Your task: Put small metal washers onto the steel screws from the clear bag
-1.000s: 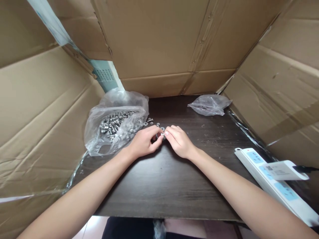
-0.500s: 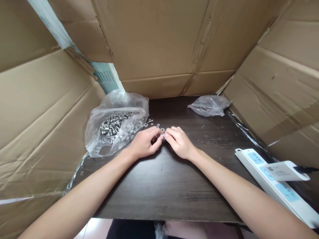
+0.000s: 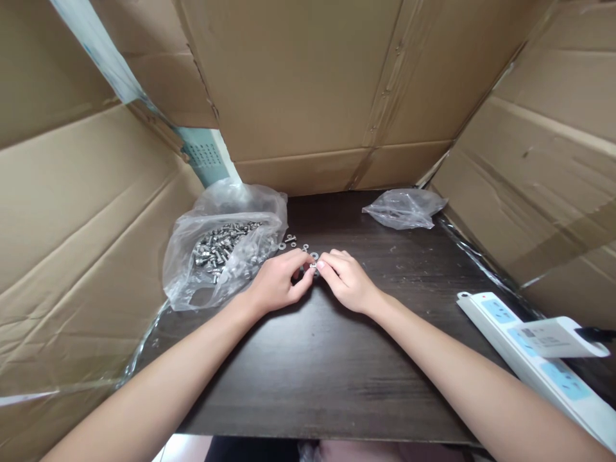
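Between my two hands is a small silvery bolt (image 3: 313,265), its ends mostly covered by fingertips. My left hand (image 3: 283,280) pinches it from the left with thumb and forefinger. From the right, my right hand (image 3: 347,280) closes thumb and fingers on its other end. Just beyond the fingertips a flat washer (image 3: 314,256) lies on the dark table (image 3: 308,359). Several more washers and nuts, with another bolt (image 3: 290,239), are scattered behind my left hand. Left of it, an open clear plastic bag (image 3: 180,269) holds a heap of metal bolts (image 3: 216,250).
A second clear plastic bag (image 3: 404,208) lies at the back right. Along the right side runs a white power strip (image 3: 522,350) with a white adapter (image 3: 561,337) plugged in. Cardboard walls (image 3: 308,83) enclose the table at the back and both sides.
The view has tilted slightly, so the scene sits a little lower. Both hands stay together at the bolt, with only small finger shifts.
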The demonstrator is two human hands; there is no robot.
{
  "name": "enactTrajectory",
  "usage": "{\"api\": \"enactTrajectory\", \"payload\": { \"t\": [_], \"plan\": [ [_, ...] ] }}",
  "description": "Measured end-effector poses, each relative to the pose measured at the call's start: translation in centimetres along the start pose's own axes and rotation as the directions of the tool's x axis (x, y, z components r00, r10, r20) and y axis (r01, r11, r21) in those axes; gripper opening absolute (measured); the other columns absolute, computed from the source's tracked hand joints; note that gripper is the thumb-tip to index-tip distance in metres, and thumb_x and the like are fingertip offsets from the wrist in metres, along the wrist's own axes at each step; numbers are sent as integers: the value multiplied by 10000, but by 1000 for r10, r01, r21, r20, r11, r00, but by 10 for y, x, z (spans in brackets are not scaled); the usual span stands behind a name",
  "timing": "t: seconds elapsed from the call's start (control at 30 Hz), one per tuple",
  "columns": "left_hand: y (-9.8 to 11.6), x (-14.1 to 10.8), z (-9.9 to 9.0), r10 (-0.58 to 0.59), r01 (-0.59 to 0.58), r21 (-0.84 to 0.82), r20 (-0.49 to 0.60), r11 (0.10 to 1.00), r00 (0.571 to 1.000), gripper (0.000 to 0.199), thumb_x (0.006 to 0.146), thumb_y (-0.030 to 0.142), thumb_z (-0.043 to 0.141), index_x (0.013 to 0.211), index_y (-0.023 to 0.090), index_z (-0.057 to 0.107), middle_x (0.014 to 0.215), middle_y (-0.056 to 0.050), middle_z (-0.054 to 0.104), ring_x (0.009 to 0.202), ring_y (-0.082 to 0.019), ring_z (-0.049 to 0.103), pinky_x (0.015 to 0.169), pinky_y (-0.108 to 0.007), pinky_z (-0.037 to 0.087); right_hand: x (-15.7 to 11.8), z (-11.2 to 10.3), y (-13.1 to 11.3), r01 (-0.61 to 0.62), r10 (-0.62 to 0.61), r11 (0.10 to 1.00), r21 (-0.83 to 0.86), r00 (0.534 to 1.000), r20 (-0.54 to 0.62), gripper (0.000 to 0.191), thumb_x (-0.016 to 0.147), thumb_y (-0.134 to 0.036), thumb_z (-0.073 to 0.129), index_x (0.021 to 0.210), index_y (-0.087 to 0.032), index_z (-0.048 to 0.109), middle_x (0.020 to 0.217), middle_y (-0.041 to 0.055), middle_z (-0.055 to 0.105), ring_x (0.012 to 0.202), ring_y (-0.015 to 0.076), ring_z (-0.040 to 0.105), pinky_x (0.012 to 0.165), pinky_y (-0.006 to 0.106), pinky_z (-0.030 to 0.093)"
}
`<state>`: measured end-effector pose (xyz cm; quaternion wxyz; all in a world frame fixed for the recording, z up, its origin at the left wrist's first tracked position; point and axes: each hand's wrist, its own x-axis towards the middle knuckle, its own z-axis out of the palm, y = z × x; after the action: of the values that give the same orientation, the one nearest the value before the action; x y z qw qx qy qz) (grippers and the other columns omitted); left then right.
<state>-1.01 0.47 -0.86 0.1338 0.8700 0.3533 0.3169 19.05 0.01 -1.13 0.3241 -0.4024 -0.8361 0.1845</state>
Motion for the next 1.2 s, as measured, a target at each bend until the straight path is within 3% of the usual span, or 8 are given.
{"api": "enactTrajectory", "payload": {
  "t": [0.33,0.7,1.07,1.2],
  "plan": [
    [0,1,1,-13,13,-29,-2,1000,1000,160,972,281,515,980,169,629,777,-11,582,664,-131,530,643,-268,426,-1,0,-3,-29,29,999,-19,1000,3,285,1044,-261,365,775,-215,445,758,29,587,752,205,507,749,362,350],
    [0,0,0,-25,25,-34,-6,999,1000,133,959,262,524,965,174,624,784,-13,596,669,-134,539,643,-266,426,-2,-2,-6,33,-34,999,-36,998,-44,122,988,-218,440,888,-210,509,876,61,606,827,229,527,767,375,382],
    [-1,0,1,-18,18,-33,7,999,1000,131,963,265,528,975,174,622,798,-12,596,673,-131,542,643,-265,425,-1,1,-4,2,-2,1000,-11,1000,-21,275,1036,-253,366,782,-218,466,778,53,593,764,220,502,750,374,386],
    [-1,0,1,-22,23,-44,11,999,1000,125,961,261,533,976,172,620,799,-9,592,677,-130,539,651,-266,423,-2,0,-5,-31,31,1000,5,999,-27,251,1027,-255,380,801,-215,481,798,51,599,777,219,511,754,369,386]
  ]
}}
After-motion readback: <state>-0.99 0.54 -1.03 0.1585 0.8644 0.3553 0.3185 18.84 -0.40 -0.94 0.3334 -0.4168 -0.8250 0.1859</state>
